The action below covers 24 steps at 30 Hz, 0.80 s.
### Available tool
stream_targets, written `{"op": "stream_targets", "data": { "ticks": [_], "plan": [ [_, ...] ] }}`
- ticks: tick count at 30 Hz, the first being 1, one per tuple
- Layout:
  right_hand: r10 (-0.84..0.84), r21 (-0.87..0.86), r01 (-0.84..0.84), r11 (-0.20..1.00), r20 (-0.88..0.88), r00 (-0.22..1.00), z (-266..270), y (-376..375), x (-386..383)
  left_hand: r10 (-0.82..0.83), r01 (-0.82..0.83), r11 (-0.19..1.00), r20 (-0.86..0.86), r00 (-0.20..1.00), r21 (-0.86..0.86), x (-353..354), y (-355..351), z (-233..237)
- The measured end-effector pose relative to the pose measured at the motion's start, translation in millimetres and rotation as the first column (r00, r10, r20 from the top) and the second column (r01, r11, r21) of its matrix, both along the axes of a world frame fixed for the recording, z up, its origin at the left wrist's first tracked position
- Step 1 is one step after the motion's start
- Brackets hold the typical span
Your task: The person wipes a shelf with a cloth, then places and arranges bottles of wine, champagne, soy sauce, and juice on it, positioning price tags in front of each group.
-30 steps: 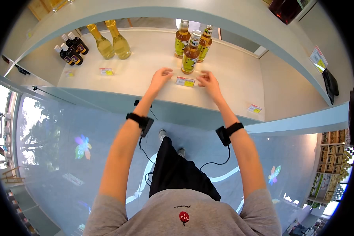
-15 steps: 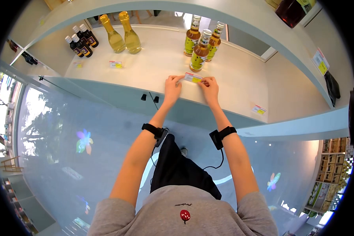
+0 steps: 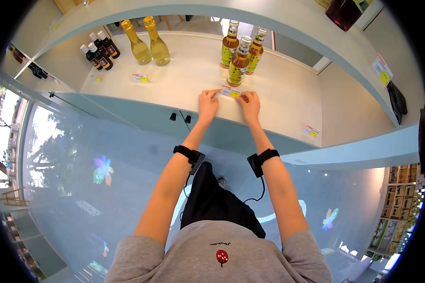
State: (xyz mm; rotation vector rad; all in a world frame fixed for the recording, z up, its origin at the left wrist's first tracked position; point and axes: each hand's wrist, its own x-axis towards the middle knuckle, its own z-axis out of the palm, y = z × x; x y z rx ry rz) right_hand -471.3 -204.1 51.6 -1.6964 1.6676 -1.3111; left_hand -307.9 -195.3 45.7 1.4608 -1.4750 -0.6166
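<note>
A small price tag (image 3: 230, 91), white with red and yellow, stands on the shelf just in front of three amber bottles (image 3: 238, 66) with green labels. My left hand (image 3: 208, 105) pinches the tag's left end between thumb and forefinger. At its right end, my right hand (image 3: 250, 105) is closed in a similar pinch. Both wrists rest near the shelf's front edge, and each forearm wears a black strap with a small device.
Two gold-topped bottles (image 3: 159, 47) and several small dark bottles (image 3: 100, 53) stand to the left on the white shelf (image 3: 174, 87). Another price tag (image 3: 310, 130) sits at the right. The upper shelf (image 3: 288, 23) curves overhead. Black knobs (image 3: 181, 118) project from the cabinet below.
Both hands stay at the tag's ends; the tag sits very slightly nearer the bottles. My forearms have drawn a little closer together, and the view has shifted slightly.
</note>
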Motion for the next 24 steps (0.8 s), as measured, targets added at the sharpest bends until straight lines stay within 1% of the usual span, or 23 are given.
{"op": "stream_targets", "data": {
  "ticks": [4, 7, 10, 13, 16, 19, 23, 24],
  "plan": [
    [-0.011, -0.02, 0.011, 1.0, -0.02, 1.0, -1, 0, 0, -0.006, 0.006, 0.999, -0.001, 1.0, 0.041, 0, -1, 1],
    [-0.011, 0.0, 0.011, 1.0, 0.024, 1.0, -3, -1, 1, 0.003, 0.0, 0.999, -0.064, 0.998, 0.046, -2, 1, 3],
    [-0.013, -0.005, 0.014, 1.0, 0.025, 1.0, -6, -3, 0, -0.002, 0.005, 0.999, -0.068, 0.998, 0.039, -1, 0, 1],
    [-0.047, -0.049, 0.043, 0.998, -0.074, 0.996, -6, -4, 1, -0.029, 0.03, 0.998, -0.016, 0.999, 0.061, 2, -2, -3],
    [-0.063, -0.028, 0.061, 0.998, -0.091, 0.994, -2, -3, 1, -0.017, 0.018, 1.0, -0.014, 1.0, 0.023, 3, -6, -8],
    [-0.054, -0.027, 0.054, 0.998, -0.023, 0.998, 0, -1, 2, -0.025, 0.024, 1.0, 0.012, 1.0, 0.001, 4, -6, -11],
    [-0.049, 0.021, 0.051, 0.998, -0.089, 0.995, 2, -2, 2, -0.02, 0.021, 0.998, 0.017, 1.0, -0.06, 4, -5, -11],
    [-0.026, 0.001, 0.026, 1.0, -0.082, 0.996, 0, -3, 1, -0.018, 0.019, 0.999, 0.017, 1.0, -0.049, 4, -5, -12]
  ]
}}
